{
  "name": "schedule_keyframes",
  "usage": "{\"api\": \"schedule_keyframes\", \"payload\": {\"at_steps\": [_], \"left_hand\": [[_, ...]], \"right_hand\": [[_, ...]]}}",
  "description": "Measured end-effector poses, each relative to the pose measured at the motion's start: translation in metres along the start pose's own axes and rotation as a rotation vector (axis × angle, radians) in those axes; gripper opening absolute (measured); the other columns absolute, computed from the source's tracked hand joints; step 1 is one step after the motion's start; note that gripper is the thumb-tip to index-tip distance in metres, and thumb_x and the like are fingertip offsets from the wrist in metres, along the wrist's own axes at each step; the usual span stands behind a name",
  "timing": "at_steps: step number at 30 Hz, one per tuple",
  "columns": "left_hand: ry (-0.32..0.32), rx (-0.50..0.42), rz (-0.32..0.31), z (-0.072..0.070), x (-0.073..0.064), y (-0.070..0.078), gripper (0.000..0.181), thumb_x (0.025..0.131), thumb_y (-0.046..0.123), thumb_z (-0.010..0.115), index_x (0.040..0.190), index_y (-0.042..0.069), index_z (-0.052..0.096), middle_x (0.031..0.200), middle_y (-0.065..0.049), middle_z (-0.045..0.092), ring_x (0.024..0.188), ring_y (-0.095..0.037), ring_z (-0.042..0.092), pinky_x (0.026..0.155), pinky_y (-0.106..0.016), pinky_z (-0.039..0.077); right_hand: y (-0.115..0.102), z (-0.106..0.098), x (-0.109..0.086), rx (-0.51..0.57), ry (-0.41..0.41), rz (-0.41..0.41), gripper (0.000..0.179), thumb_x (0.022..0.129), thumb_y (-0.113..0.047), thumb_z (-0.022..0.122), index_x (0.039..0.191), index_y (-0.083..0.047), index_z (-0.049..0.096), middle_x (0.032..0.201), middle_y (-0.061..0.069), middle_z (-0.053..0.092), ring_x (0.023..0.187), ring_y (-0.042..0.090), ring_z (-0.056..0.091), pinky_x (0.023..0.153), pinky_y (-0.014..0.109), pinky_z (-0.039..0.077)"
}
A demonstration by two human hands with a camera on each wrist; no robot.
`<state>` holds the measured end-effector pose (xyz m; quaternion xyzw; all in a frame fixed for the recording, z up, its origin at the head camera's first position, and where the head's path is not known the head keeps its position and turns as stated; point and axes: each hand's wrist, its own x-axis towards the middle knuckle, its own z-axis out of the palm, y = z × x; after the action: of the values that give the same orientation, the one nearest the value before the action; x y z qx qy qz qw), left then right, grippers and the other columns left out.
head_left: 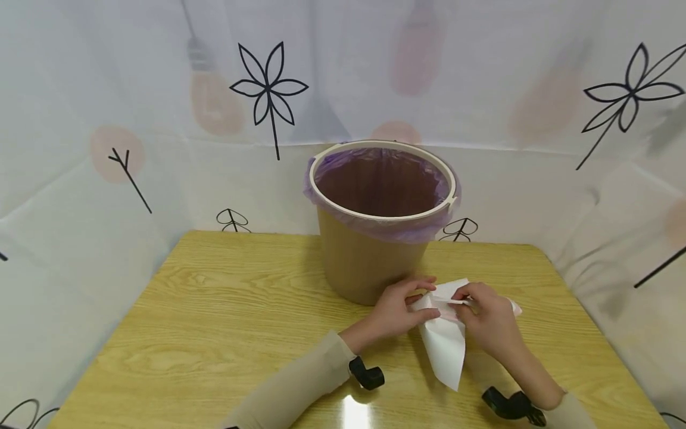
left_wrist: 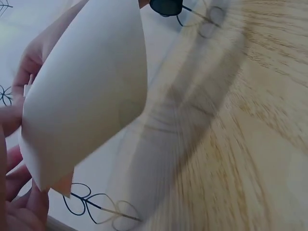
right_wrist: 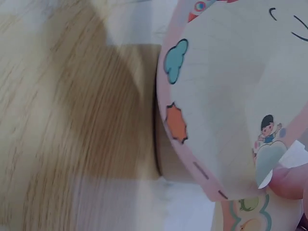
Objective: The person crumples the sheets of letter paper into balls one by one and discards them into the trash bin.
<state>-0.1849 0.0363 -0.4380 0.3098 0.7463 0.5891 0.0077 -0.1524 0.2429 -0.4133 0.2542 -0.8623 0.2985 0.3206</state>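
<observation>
Both hands hold one sheet of paper (head_left: 446, 348) above the table, in front of the bin. The left hand (head_left: 396, 307) grips its left side between thumb and fingers. At the upper edge, the right hand (head_left: 488, 319) pinches the paper with thumb and bent fingers. Its outer face (left_wrist: 91, 82) looks plain white in the left wrist view. The right wrist view shows the printed face (right_wrist: 216, 96), with a pink border and cartoon pictures. The sheet is bent, with one corner hanging down. Whether it is torn or only folded, I cannot tell.
Just behind the hands stands a tan bin (head_left: 370, 262) with a purple bag (head_left: 423, 229) over its rim. The wooden table (head_left: 214, 322) extends left of the hands. A patterned cloth (head_left: 364, 71) hangs behind. Black devices (head_left: 367, 373) are worn on both wrists.
</observation>
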Motion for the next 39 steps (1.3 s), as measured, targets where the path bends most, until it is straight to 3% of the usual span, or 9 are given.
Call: {"api": "schedule_keyframes", "payload": {"at_steps": [5, 8, 10, 17, 21, 26, 32, 35, 39], "left_hand": [[-0.110, -0.100, -0.001, -0.006, -0.004, -0.008, 0.052, 0.092, 0.008, 0.072, 0.141, 0.006, 0.055, 0.149, -0.001, 0.049, 0.132, -0.009, 0.047, 0.100, -0.025, 0.045], [-0.139, -0.166, -0.005, -0.008, -0.004, -0.009, 0.060, 0.089, 0.002, 0.074, 0.144, 0.005, 0.052, 0.150, -0.001, 0.048, 0.127, -0.011, 0.052, 0.094, -0.026, 0.050], [-0.137, -0.159, -0.002, -0.009, -0.004, -0.008, 0.062, 0.086, 0.002, 0.077, 0.143, 0.005, 0.053, 0.149, -0.001, 0.049, 0.124, -0.010, 0.054, 0.091, -0.025, 0.051], [-0.074, 0.022, -0.023, -0.009, -0.003, -0.002, 0.060, 0.077, 0.013, 0.087, 0.132, 0.011, 0.064, 0.133, 0.004, 0.062, 0.111, -0.001, 0.055, 0.083, -0.018, 0.050], [-0.048, 0.089, 0.024, -0.007, -0.002, -0.005, 0.050, 0.077, 0.015, 0.087, 0.123, 0.010, 0.069, 0.120, 0.004, 0.065, 0.104, 0.001, 0.055, 0.078, -0.017, 0.051], [0.036, 0.122, 0.068, -0.003, -0.001, -0.008, 0.035, 0.079, 0.014, 0.086, 0.112, 0.011, 0.074, 0.108, 0.006, 0.067, 0.094, 0.002, 0.056, 0.073, -0.017, 0.051], [0.140, 0.098, 0.099, 0.000, 0.002, -0.009, 0.020, 0.081, 0.009, 0.083, 0.100, 0.011, 0.077, 0.095, 0.007, 0.069, 0.082, 0.002, 0.057, 0.066, -0.018, 0.052], [0.164, 0.086, 0.118, 0.001, 0.002, -0.009, 0.017, 0.081, 0.008, 0.083, 0.097, 0.010, 0.078, 0.090, 0.006, 0.068, 0.079, 0.001, 0.057, 0.065, -0.017, 0.051], [0.187, 0.095, 0.125, 0.001, 0.002, -0.007, 0.016, 0.079, 0.007, 0.083, 0.095, 0.009, 0.079, 0.087, 0.005, 0.069, 0.078, 0.002, 0.058, 0.064, -0.017, 0.050]], "right_hand": [[0.006, -0.002, -0.002, 0.100, 0.000, 0.067, 0.034, 0.068, 0.020, 0.075, 0.083, -0.009, 0.065, 0.082, 0.000, 0.068, 0.074, 0.010, 0.065, 0.067, 0.008, 0.047], [0.007, -0.002, -0.002, 0.148, -0.004, 0.120, 0.034, 0.069, 0.019, 0.077, 0.083, -0.010, 0.066, 0.082, 0.002, 0.069, 0.076, 0.010, 0.068, 0.068, 0.008, 0.049], [0.005, -0.002, -0.002, 0.181, -0.006, 0.151, 0.034, 0.070, 0.019, 0.078, 0.083, -0.010, 0.066, 0.082, 0.002, 0.069, 0.078, 0.009, 0.068, 0.072, 0.008, 0.049], [0.001, -0.001, -0.002, 0.313, -0.025, 0.223, 0.026, 0.075, 0.018, 0.076, 0.084, -0.004, 0.066, 0.085, 0.006, 0.069, 0.084, 0.004, 0.066, 0.073, 0.012, 0.052], [0.000, 0.001, -0.003, 0.312, -0.031, 0.227, 0.023, 0.075, 0.017, 0.077, 0.086, 0.000, 0.066, 0.086, 0.002, 0.069, 0.084, 0.007, 0.068, 0.070, 0.013, 0.053], [-0.005, 0.002, -0.003, 0.336, -0.040, 0.224, 0.025, 0.076, 0.020, 0.075, 0.088, 0.000, 0.066, 0.088, 0.005, 0.068, 0.085, 0.003, 0.067, 0.070, 0.014, 0.053], [-0.010, 0.000, -0.002, 0.443, -0.078, 0.188, 0.024, 0.078, 0.021, 0.072, 0.090, 0.002, 0.064, 0.091, 0.012, 0.067, 0.087, 0.004, 0.065, 0.071, 0.017, 0.055], [-0.008, -0.004, -0.003, 0.532, -0.130, 0.187, 0.020, 0.085, 0.018, 0.067, 0.097, 0.003, 0.065, 0.097, 0.012, 0.066, 0.088, 0.009, 0.065, 0.072, 0.020, 0.056], [-0.001, -0.015, -0.004, 0.676, -0.224, 0.222, 0.020, 0.100, 0.009, 0.049, 0.106, 0.002, 0.067, 0.104, 0.006, 0.067, 0.090, 0.012, 0.063, 0.073, 0.022, 0.053]]}}
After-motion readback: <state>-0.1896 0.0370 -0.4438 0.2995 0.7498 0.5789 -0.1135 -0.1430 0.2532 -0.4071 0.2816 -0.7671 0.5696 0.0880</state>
